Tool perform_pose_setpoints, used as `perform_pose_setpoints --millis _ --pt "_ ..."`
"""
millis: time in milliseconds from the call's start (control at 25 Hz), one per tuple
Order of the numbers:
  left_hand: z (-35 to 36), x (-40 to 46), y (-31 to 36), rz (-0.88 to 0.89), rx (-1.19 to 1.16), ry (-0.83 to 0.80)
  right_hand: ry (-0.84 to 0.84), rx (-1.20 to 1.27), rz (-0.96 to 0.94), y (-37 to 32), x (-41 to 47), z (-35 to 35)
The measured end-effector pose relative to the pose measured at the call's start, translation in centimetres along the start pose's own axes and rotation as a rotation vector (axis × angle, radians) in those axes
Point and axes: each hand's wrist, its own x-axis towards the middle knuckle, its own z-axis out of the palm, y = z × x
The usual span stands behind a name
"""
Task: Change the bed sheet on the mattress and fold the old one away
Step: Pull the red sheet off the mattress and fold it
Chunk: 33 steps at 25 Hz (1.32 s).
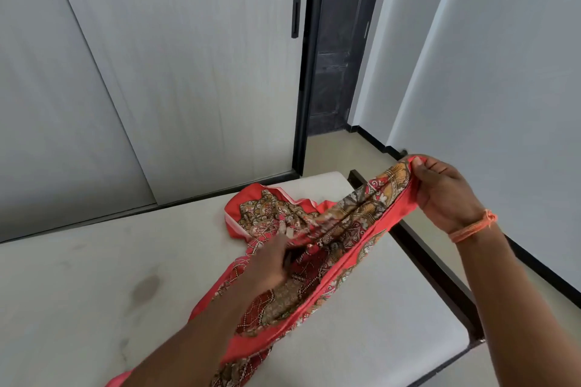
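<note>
The bare mattress (94, 261) fills the lower frame. The red patterned sheet (330, 245) lies bunched on it, long axis running lower left to upper right. Your right hand (446, 192) pinches its raised end shut at right; a slackened pinch likely drops it. Your left hand (270, 264) is blurred mid-sheet; its grip cannot be told.
</note>
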Motion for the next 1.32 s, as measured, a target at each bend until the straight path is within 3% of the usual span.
perform_pose_setpoints --millis 120,320,480,640,1000,1120,1320 --pt "-5.3 2.2 -1.3 -0.069 0.335 0.438 0.106 -0.022 0.07 1.1 1.6 -2.0" --pt "-13.1 5.1 -0.7 -0.077 0.65 0.658 0.261 -0.242 -0.044 1.8 5.1 -1.8" --pt "-15.4 4.4 -1.9 -0.066 0.806 0.687 0.378 -0.176 -0.221 -1.8 7.5 -1.4" --pt "-18.0 4.6 -1.6 -0.229 0.8 0.69 0.436 -0.141 -0.294 -6.5 11.0 0.1" --pt "-17.3 0.7 -4.6 -0.465 0.63 0.583 0.371 -0.307 -0.309 -10.1 14.4 4.9" --pt "-15.2 -1.4 -7.5 -0.551 0.455 0.568 0.37 -0.33 -0.335 -12.5 15.1 5.2" --pt "-10.3 -3.9 -11.1 -0.695 0.364 0.522 0.445 -0.365 -0.382 -16.4 16.7 5.1"
